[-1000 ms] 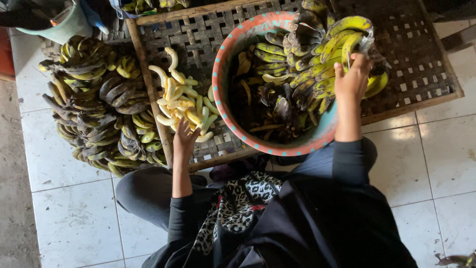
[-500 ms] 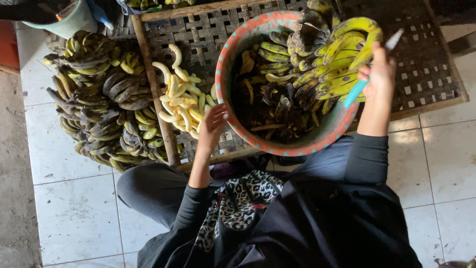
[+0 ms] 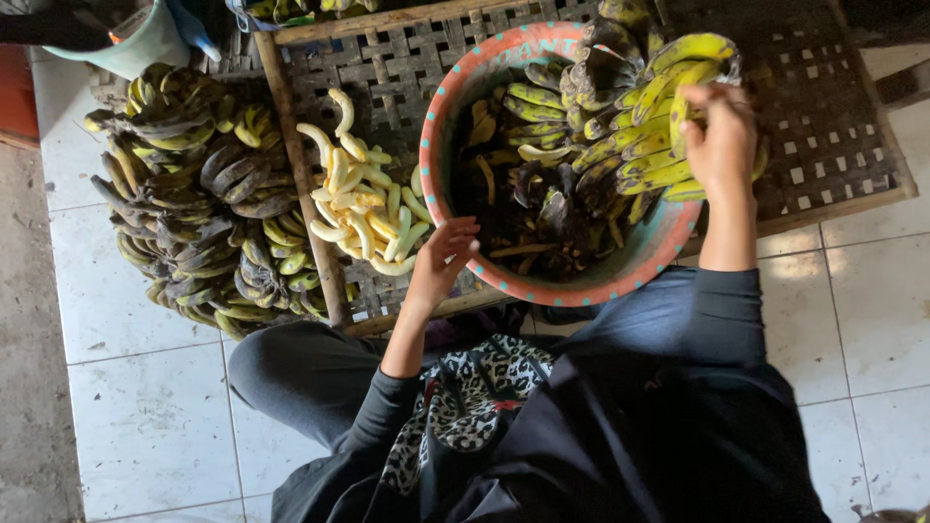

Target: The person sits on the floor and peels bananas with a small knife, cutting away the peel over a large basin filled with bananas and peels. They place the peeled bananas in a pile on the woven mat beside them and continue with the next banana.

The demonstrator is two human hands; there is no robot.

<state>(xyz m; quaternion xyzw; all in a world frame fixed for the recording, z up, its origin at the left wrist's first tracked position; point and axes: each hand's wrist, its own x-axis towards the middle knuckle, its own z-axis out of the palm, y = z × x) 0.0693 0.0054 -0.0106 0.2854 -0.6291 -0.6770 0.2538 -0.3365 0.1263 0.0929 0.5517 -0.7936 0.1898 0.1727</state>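
We are gripping a banana bunch [image 3: 668, 116] with our right hand [image 3: 722, 136] at the basin's [image 3: 455, 87] far right rim; our left hand [image 3: 441, 257], half-curled and empty, is hovering at the near-left rim beside peeled bananas [image 3: 363, 208].

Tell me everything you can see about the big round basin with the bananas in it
The basin is a wide, round tub, plastic by its look, with a salmon-pink rim dotted in teal. It sits on a woven slatted tray, its near edge overhanging toward the person. Inside lie yellow-green banana bunches over dark, blackened scraps. The right hand grips a bunch at its far side; the left hand is at its left rim, contact unclear.
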